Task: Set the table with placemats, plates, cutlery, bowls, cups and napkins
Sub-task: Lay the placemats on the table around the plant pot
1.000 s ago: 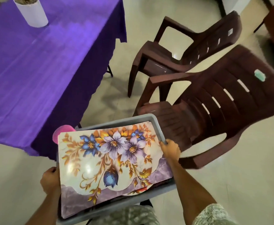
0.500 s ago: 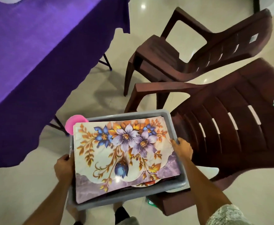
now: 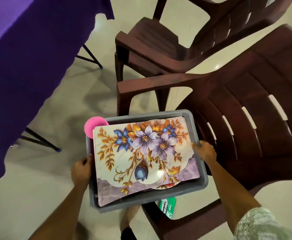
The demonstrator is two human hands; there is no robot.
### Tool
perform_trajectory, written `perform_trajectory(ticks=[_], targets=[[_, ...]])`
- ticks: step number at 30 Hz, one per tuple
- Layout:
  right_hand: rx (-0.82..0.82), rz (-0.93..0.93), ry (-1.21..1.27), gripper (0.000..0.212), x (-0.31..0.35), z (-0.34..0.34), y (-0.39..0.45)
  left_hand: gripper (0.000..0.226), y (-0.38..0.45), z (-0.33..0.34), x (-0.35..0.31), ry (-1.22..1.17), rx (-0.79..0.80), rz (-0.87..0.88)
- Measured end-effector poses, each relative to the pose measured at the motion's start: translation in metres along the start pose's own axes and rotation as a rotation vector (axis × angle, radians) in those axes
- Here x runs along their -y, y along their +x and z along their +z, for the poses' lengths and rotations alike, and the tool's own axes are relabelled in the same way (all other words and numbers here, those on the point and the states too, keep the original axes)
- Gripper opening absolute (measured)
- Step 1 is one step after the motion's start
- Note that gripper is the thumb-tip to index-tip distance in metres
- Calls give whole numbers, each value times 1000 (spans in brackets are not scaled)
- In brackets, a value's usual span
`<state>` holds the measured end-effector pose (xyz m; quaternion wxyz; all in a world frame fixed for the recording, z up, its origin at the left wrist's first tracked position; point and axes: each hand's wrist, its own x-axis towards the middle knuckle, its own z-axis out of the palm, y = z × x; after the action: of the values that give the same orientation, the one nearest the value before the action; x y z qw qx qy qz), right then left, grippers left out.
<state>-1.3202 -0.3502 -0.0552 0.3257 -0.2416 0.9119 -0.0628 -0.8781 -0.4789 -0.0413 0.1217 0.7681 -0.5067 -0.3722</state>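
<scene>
A person carries a grey tub [image 3: 159,204] at lower centre of the frame, the left hand [image 3: 81,170] curled round its left rim and the right hand [image 3: 205,151] gripping its right rim. A floral placemat [image 3: 143,158] lies on top inside, a pink cup [image 3: 94,127] at the tub's upper-left corner. Purple-clothed table [image 3: 20,66] fills the upper left; two brown plastic chairs [image 3: 245,118] stand at right.

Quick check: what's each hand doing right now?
Left hand: closed on the left rim of the grey tub.
Right hand: closed on the tub's right rim, beside the floral placemat.
</scene>
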Motion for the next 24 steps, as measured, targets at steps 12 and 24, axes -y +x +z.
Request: perform_trajectory(ticks=[12,24], targets=[[34,81,47,34,-15,19,32,37,10,25,-13,-6,6,-20],[-49,-15,-5,51,32,26,-38,30,-20,3,-28,6,149,-4]])
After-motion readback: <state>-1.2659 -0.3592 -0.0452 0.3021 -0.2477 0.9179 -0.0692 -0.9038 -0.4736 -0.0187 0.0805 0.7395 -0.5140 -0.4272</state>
